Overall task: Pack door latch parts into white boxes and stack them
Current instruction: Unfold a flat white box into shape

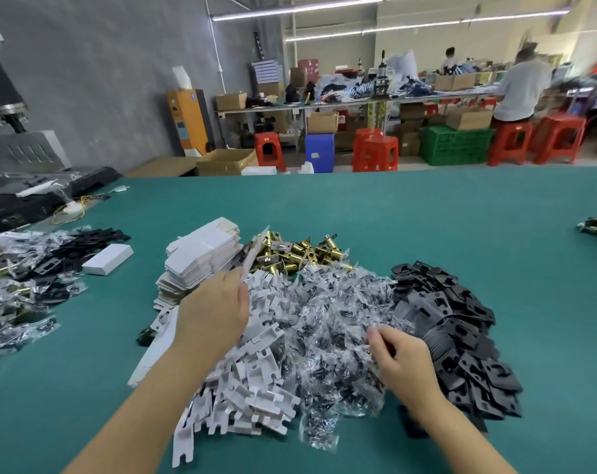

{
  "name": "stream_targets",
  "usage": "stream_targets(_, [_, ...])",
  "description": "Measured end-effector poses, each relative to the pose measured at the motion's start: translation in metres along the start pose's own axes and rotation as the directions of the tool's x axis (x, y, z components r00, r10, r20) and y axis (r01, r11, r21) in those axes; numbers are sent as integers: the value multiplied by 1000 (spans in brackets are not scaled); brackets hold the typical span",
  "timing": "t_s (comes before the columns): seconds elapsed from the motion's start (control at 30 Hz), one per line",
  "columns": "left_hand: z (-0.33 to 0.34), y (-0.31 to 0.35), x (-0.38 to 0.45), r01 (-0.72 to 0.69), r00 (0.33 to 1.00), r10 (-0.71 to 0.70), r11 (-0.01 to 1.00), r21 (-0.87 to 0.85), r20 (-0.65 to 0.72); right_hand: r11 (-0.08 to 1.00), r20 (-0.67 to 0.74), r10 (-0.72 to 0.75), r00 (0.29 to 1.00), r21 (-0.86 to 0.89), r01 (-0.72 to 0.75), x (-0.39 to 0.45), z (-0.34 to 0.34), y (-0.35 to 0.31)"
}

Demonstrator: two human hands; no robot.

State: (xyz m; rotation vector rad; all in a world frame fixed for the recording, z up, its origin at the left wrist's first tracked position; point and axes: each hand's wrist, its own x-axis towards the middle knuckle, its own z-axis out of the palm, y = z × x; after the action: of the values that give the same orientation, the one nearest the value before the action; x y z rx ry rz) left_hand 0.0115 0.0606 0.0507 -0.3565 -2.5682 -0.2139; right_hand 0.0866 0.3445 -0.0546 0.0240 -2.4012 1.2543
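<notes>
Stock on the green worktop point(427, 217), clock bearings taken from the heap of bagged screws point(338, 323) at centre:

- Brass latch bolts point(297, 251), 12 o'clock.
- Flat white box blanks point(201, 258), stacked, 10 o'clock.
- White card inserts point(256, 364), 8 o'clock, touching the bags.
- Black strike plates point(454, 330), 3 o'clock.
- One closed white box point(107, 258), far out at 9 o'clock, beside more bagged parts.

My left hand point(215, 313) pinches a thin white flat piece point(256, 249), probably a box blank, tilted up on edge. My right hand point(396, 357) has its grip curled into the bags, fingertips pinching film; whether it has one bag alone, I cannot tell.

Advice: lift slowly so neighbouring bags drop away, and hold the blank clear of the heap.
</notes>
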Motion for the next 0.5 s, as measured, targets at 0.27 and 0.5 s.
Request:
stream_targets(0.27, [37, 71, -21, 566, 814, -136, -28, -824, 564, 654, 351, 244, 904, 628, -421, 32, 5, -29])
stream_targets(0.5, [92, 129, -28, 543, 840, -98, 154, -825, 534, 740, 208, 339, 918, 543, -396, 38, -9, 12])
